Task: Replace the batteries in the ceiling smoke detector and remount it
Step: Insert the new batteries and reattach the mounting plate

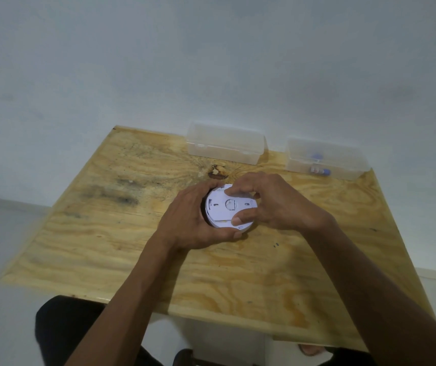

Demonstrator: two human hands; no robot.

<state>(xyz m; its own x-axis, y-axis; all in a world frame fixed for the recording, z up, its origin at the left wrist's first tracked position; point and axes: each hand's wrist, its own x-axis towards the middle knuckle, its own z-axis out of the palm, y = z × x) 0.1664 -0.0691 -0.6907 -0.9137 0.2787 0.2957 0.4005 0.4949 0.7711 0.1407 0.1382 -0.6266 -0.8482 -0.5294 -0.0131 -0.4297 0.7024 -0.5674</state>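
Over one bare plywood table (106, 233), two hands, left hand (193, 220) and right hand (272, 202), both curl round one round white plastic smoke detector (227, 207), with two clear plastic boxes (226, 145) behind.

I note the white round smoke detector (227, 207), back side up, over the middle of the wooden table (106, 220). Batteries (319, 170) lie in the clear box (325, 159) at the table's far right edge.

One white smoke detector (223, 207) sits at the centre of one plywood table (106, 233), held by two hands. Two clear plastic boxes stand at twelve (226, 143) and one o'clock (325, 159).
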